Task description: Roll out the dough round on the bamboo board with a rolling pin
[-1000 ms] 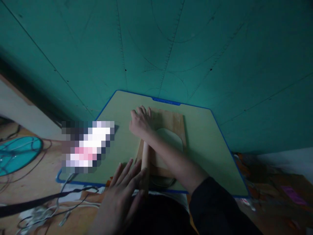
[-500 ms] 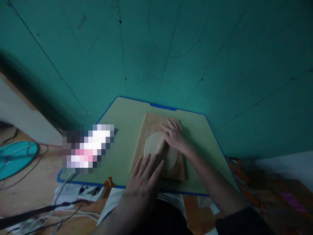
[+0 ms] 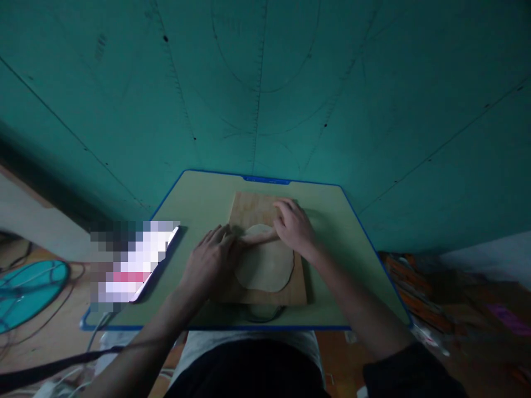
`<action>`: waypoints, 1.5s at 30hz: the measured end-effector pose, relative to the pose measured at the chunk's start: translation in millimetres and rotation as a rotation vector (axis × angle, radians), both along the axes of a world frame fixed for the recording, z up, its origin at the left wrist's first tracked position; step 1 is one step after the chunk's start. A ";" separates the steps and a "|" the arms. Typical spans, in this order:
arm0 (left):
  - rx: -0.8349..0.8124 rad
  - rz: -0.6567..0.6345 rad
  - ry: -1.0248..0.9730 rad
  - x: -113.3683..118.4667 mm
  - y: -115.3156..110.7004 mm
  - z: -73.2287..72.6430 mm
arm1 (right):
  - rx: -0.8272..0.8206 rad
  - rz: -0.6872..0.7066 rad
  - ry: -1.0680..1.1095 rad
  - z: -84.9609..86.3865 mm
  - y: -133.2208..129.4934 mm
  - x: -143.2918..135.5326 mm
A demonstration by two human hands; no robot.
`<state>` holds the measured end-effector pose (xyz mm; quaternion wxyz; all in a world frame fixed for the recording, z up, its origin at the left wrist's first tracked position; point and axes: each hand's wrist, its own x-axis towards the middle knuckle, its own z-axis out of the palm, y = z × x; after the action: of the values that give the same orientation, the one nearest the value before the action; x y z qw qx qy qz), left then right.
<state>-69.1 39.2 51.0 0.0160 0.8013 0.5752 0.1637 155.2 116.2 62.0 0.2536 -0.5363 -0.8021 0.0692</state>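
A flat, roundish sheet of dough (image 3: 265, 268) lies on a wooden board (image 3: 253, 207), which rests on a pale table with a blue rim. Across the dough's far part lies a wooden rolling pin (image 3: 259, 237), slanting slightly up to the right. My left hand (image 3: 215, 246) is on the pin's left end, its fingers closed around it. At the right end, my right hand (image 3: 292, 224) has curled fingers gripping the pin. Both ends of the pin are hidden by the hands.
A lit, pixelated screen device (image 3: 139, 262) with a cable lies on the table's (image 3: 199, 193) left side. Behind the table stands a green wall (image 3: 257, 99). A turquoise round object (image 3: 33, 293) is at far left.
My left hand has moved up and left, from near the board's front edge, and closed. The rolling pin has turned from steep to nearly crosswise. My right hand's fingers have curled. The view has shifted.
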 end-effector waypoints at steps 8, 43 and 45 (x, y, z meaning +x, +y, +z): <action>-0.180 -0.146 -0.031 11.3 4.1 25.6 | -0.139 -0.051 -0.059 3.6 24.0 -18.2; -0.061 -0.040 -0.015 -0.2 -0.2 -24.8 | -0.081 -0.100 -0.296 -5.5 -17.1 -31.4; -0.056 -0.082 -0.011 2.8 -9.6 -25.0 | -0.064 -0.097 -0.282 -7.3 -26.3 -26.4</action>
<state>-66.3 29.7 26.0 0.0481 0.8227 0.5460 0.1511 128.8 89.8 54.6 0.1242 -0.5864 -0.8004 0.0064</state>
